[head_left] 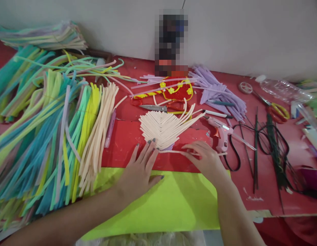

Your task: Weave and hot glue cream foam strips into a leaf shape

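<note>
A fan-shaped piece (159, 124) of cream pipe cleaners lies on the red table, its strands woven in a V pattern with loose ends at the upper right. My left hand (136, 171) rests on its lower edge with fingers spread. My right hand (205, 160) pinches a single cream pipe cleaner (171, 151), which runs level from the lower tip of the piece out past my fingers. A bit of lilac pipe cleaner (169, 147) shows under the lower right edge.
Colourful pipe cleaner bundles (45, 136) fill the left side. Lilac ones (219, 92) lie at the back. A pink glue gun (221, 133) with a black cord stands right, near yellow-handled scissors (278, 111) and a plastic bottle (283, 89). A lime sheet (158, 201) covers the front.
</note>
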`<action>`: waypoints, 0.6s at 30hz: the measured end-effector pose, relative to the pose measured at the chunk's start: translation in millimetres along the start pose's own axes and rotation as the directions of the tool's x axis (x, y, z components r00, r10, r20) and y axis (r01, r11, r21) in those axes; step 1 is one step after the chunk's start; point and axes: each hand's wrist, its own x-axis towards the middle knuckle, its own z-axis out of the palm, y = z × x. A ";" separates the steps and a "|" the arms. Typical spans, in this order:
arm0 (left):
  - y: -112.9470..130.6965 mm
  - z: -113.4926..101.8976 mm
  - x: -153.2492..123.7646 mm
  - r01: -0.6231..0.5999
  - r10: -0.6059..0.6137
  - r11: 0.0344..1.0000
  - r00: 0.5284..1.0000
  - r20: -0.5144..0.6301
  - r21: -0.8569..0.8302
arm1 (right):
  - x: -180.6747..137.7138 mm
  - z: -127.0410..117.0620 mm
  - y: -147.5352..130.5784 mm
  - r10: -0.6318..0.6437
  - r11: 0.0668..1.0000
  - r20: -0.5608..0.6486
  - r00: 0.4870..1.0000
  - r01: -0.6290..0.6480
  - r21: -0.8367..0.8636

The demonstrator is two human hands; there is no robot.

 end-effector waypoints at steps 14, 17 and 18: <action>-0.6 -1.8 1.4 0.001 -0.001 1.000 1.000 -0.002 -0.011 | -4.7 3.3 -2.5 0.127 0.992 -0.104 0.986 -0.127 0.015; -0.2 -3.3 2.6 0.003 -0.004 1.000 1.000 -0.011 -0.013 | -6.2 -5.4 14.2 0.265 0.938 -0.366 0.892 -0.327 -0.119; -0.2 -3.3 2.8 0.000 0.000 1.000 1.000 -0.018 -0.013 | -6.8 -9.7 21.1 0.321 0.901 -0.428 0.845 -0.412 -0.139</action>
